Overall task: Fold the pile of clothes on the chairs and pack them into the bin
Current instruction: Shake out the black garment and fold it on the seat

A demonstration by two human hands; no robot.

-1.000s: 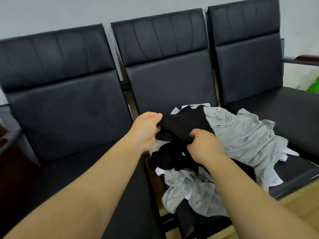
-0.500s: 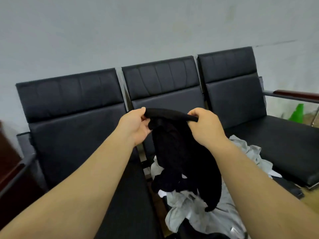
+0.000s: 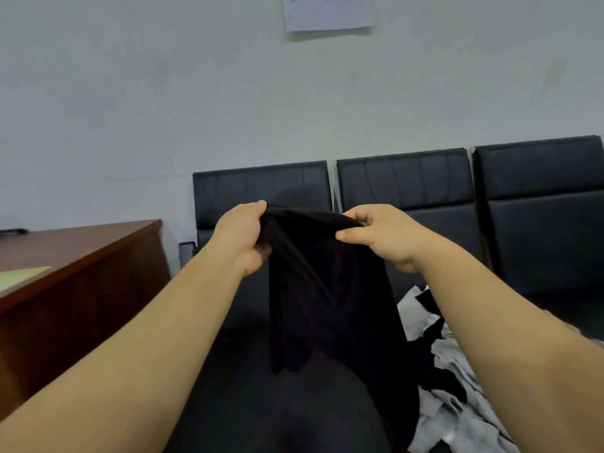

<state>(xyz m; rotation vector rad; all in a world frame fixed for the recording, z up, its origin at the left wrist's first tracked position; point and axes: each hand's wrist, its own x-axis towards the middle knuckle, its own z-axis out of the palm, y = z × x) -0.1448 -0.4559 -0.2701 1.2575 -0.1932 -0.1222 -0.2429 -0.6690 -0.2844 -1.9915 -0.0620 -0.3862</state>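
Note:
A black garment hangs in the air in front of the black chairs. My left hand grips its top edge on the left. My right hand pinches the same edge on the right, thumb underneath. The cloth drapes down between my forearms over the left seat. A heap of grey and black clothes lies on the seat at the lower right, partly hidden by my right arm. No bin is in view.
A brown wooden desk stands to the left of the chairs, with a yellowish paper on it. A sheet of paper is stuck on the grey wall above.
Both hands have lifted the black garment off the pile and higher up. My view has tilted up and swung left, bringing the desk and the wall paper into sight.

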